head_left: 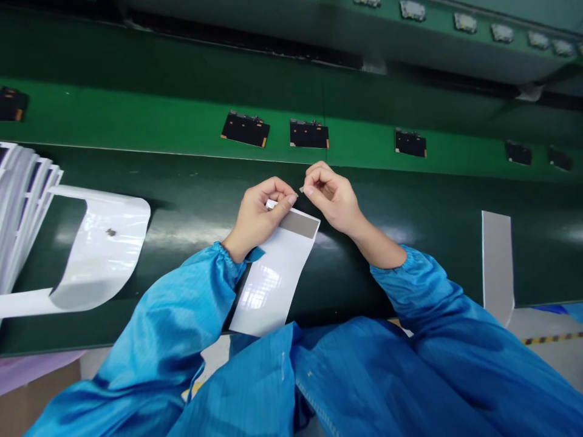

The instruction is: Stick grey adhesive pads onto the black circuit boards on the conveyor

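In the middle of the head view a white glossy backing sheet (pixel 273 273) with a grey band (pixel 298 222) near its top slants over the table's front edge. My left hand (pixel 264 212) is closed on the sheet's upper left corner. A tiny pale bit shows at its thumb tip, too small to name. Just to the right, my right hand (pixel 333 197) pinches a small grey piece (pixel 302 189) between thumb and forefinger. The two hands' fingertips are close together but apart, above the dark green table. My right hand's other fingers are curled in.
Beyond my hands, black circuit boards (pixel 309 133) lie spaced along a bright green belt (pixel 359 136). At left, a curled white sheet (pixel 107 243) lies beside a stack of white sheets (pixel 22 206). A grey strip (pixel 497 255) hangs over the front edge at right.
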{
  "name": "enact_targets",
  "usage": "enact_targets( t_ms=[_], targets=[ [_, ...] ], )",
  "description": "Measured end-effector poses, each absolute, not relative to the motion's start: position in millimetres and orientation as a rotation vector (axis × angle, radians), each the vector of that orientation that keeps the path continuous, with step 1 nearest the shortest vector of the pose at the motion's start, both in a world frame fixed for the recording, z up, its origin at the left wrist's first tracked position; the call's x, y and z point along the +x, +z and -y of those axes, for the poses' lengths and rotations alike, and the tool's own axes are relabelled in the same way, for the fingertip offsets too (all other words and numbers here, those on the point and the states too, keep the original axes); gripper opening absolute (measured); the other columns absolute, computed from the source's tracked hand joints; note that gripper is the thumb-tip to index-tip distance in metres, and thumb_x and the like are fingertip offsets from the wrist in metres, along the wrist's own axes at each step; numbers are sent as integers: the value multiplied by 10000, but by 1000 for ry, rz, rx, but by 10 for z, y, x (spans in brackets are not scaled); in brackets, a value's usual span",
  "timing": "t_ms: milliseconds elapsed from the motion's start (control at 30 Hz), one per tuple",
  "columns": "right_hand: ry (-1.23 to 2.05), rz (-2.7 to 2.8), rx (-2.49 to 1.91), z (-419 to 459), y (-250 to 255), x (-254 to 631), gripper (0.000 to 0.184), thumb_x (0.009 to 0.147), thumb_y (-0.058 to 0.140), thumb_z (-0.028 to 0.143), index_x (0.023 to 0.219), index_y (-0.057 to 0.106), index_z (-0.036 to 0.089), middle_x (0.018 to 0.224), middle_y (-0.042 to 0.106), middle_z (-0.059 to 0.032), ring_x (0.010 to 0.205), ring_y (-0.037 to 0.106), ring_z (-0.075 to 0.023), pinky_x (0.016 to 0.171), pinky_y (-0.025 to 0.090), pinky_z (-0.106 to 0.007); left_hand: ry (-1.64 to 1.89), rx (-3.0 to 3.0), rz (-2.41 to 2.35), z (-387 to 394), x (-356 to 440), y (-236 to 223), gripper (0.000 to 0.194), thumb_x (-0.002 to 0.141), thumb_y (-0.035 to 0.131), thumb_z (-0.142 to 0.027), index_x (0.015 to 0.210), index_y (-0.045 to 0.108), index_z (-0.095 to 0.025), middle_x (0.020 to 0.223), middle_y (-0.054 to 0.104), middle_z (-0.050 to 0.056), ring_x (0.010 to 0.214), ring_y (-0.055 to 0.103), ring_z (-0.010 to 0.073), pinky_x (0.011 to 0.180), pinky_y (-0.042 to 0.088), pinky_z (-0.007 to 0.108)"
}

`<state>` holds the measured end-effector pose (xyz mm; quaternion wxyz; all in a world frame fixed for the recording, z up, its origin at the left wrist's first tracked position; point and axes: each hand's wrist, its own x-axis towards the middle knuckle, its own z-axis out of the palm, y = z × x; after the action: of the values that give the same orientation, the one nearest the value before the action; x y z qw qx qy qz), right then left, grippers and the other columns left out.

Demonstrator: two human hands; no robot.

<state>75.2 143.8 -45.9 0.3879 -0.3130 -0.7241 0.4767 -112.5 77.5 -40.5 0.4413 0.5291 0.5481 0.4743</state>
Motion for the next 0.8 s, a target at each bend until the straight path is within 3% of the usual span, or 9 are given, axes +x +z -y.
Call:
enact_targets(
  t_ms=[167,400,600,700,800],
  targets=[
    [1225,1790,-836,-1380,-468,720,383,1005,672,595,1032,570,228,962,589,-43,823,532,-172,728,462,-337,1166,1331,-1425,-790,-1123,-437,221,882,720,-401,860,701,-183,706,614,2,649,503,138,640,427,260],
    [1148,1814,-852,-1270,-471,688,168,996,641,289,1125,544,244,914,600,-7,737,482,-143,688,422,-322,1160,1337,-1400,-801,-1104,-466,233,874,720,-405,869,726,-172,706,632,5,660,534,142,658,449,260],
    [955,1965,-824,-1441,-377,640,195,1006,618,246,1173,516,251,910,587,-2,697,442,-140,689,426,-321,1207,1231,-1400,-826,-1085,-506,240,865,718,-361,978,782,-159,677,598,-7,621,497,131,616,414,257],
    [934,1990,-827,-1898,-378,419,228,1036,630,317,1209,493,260,918,577,-1,713,467,-142,698,445,-310,1205,1182,-1374,-836,-1071,-519,275,868,710,-342,1050,799,-158,640,537,-27,575,442,121,577,371,257],
    [950,2126,-828,-2446,-479,64,313,1011,679,329,1240,485,238,892,574,9,740,520,-137,726,468,-301,1180,1227,-1359,-829,-1062,-524,232,876,701,-330,997,806,-164,656,563,-21,578,451,120,588,378,264]
  ],
)
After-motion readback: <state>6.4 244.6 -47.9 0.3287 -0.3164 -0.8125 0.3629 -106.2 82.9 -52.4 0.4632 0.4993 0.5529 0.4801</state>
